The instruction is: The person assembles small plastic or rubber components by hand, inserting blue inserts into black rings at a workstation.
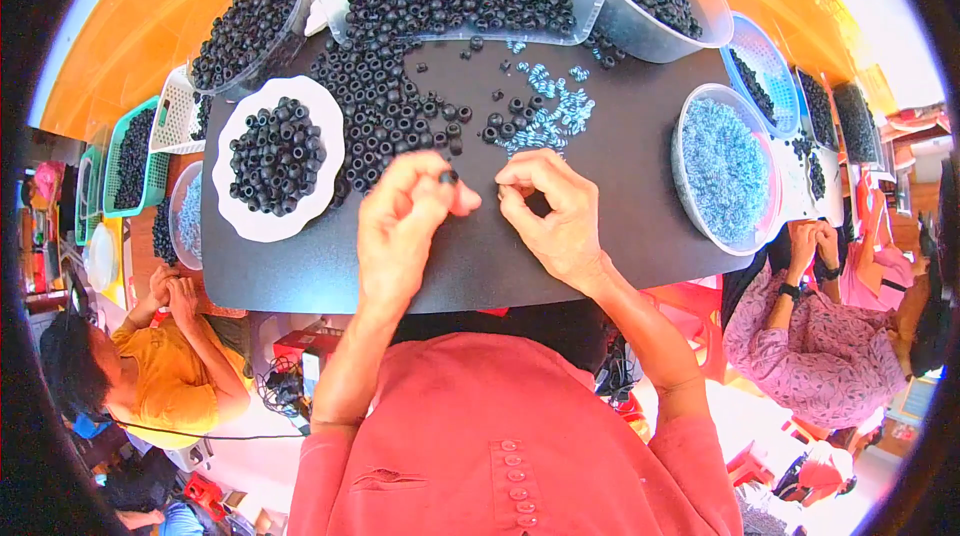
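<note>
My left hand (pixel 403 221) is closed in a pinch, with a black bead (pixel 448 177) between thumb and forefinger. Close by on the right, my right hand (pixel 556 211) is pinched too; whatever is at its fingertips is too small to make out. Both hands hover over the near part of the dark table (pixel 640 196). Just beyond them lie loose black beads (pixel 385 116) and a small heap of light-blue striped pieces (pixel 550 106). A white wavy-rimmed plate (pixel 243 215) piled with black beads sits beside my left hand.
A clear bin (pixel 592 11) of black beads spills onto the table at the far side. Round tubs of beads (pixel 240 41) flank it. On the right stands a bowl (pixel 690 198) of light-blue pieces. People in yellow (pixel 185 376) and patterned (pixel 810 336) clothing sit at either side.
</note>
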The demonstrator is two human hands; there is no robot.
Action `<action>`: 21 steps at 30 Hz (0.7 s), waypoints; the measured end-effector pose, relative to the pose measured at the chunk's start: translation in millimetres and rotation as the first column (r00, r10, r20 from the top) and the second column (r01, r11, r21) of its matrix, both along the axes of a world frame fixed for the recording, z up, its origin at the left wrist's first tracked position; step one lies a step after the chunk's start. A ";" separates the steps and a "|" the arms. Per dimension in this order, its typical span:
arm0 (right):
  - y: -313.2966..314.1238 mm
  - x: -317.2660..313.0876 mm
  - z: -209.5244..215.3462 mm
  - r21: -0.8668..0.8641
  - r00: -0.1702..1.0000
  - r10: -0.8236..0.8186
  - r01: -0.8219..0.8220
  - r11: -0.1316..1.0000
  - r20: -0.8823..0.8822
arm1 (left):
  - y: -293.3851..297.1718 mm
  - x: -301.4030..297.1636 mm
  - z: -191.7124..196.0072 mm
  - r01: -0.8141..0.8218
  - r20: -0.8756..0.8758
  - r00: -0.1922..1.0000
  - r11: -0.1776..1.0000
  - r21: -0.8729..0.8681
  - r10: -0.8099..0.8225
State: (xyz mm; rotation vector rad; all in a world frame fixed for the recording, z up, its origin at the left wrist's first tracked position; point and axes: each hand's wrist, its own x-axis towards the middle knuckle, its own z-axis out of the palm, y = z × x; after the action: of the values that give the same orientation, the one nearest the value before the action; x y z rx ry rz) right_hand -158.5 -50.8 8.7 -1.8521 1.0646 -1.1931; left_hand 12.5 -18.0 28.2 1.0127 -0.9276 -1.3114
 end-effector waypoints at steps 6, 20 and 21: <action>-6.9 9.5 -1.1 0.015 0.998 -0.055 0.054 0.998 0.042 | 20.0 -17.4 -25.7 0.085 -0.300 0.953 0.990 0.109 -0.049; -46.8 2.1 20.8 -0.350 0.738 -0.123 -0.161 0.923 -0.664 | 18.4 -17.6 -26.9 0.101 -0.306 0.950 0.989 0.111 -0.063; -48.8 2.7 21.6 -0.354 0.730 -0.129 -0.163 0.921 -0.672 | 18.1 -16.9 -27.6 0.102 -0.305 0.950 0.989 0.112 -0.064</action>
State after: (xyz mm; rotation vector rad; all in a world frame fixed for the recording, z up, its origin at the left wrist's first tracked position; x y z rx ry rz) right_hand -155.8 -99.6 30.3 -2.7469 1.2366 -0.7216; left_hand -4.5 0.1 0.6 0.8447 -0.6666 -1.5614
